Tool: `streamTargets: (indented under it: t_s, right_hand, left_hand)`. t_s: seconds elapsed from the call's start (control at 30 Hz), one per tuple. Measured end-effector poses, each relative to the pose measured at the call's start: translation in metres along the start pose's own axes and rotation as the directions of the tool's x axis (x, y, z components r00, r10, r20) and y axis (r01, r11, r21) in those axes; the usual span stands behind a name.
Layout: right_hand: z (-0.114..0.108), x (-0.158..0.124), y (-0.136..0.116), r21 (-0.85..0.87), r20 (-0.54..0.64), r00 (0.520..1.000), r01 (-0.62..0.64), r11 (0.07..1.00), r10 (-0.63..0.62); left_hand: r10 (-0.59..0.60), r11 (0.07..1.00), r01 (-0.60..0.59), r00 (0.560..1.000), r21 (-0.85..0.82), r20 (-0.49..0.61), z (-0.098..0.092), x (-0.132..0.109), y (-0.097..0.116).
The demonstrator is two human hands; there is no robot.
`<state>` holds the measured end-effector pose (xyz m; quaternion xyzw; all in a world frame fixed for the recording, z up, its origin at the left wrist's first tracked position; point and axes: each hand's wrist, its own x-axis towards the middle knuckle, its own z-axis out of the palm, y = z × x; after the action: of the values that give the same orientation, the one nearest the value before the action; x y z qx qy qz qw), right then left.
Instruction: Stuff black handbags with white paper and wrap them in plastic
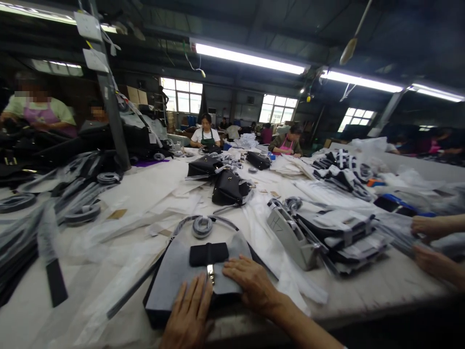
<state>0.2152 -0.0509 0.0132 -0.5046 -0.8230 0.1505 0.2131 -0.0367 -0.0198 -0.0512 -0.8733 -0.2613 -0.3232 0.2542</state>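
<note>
A black handbag (156,316) lies in front of me, its face covered by a pale grey protective sheet (170,276). My left hand (191,310) rests flat over the lower edge of the bag, fingers outstretched. On the other side of the gold clasp (210,274), my right hand (250,283) lies with spread fingers on the sheet. A black flap or strap piece (209,254) sits just above the clasp. Beyond it is a coiled, wrapped strap (202,226), inside the arch of the bag's handle.
A grey tape dispenser (290,232) and stacked wrapped bags (348,237) stand to the right, near a co-worker's hands (432,247). Black bags (228,186) lie farther back. Wrapped straps (22,261) fill the left, near a metal post (111,97).
</note>
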Motion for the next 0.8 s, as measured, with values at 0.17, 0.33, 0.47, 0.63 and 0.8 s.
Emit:
streamTargets:
  t_s: [0.17,0.33,0.47,0.63,0.8]
  right_hand:
    - [-0.055,-0.006,0.009,0.259,-0.141,0.963,-0.187,0.948,0.228]
    - [-0.075,-0.023,0.085,-0.089,-0.394,0.801,-0.521,0.849,0.451]
    - [-0.037,-0.037,0.135,-0.266,-0.244,0.848,-0.526,0.808,0.471]
    - [-0.006,-0.056,0.161,-0.341,-0.278,0.914,-0.383,0.859,0.297]
    - [-0.015,-0.054,0.167,-0.366,-0.206,0.915,-0.4,0.84,0.346]
  left_hand:
    - [-0.032,0.999,0.032,0.999,-0.02,-0.019,-0.01,0.008,0.004]
    - [-0.029,0.999,0.031,0.998,0.034,-0.063,0.003,0.009,-0.001]
    - [0.011,0.999,-0.001,0.969,0.043,-0.247,0.023,0.008,-0.004]
    - [-0.093,0.996,0.085,0.942,-0.04,-0.323,0.029,0.012,-0.016]
    - [-0.145,0.989,0.145,0.986,-0.003,-0.086,0.018,0.018,-0.031]
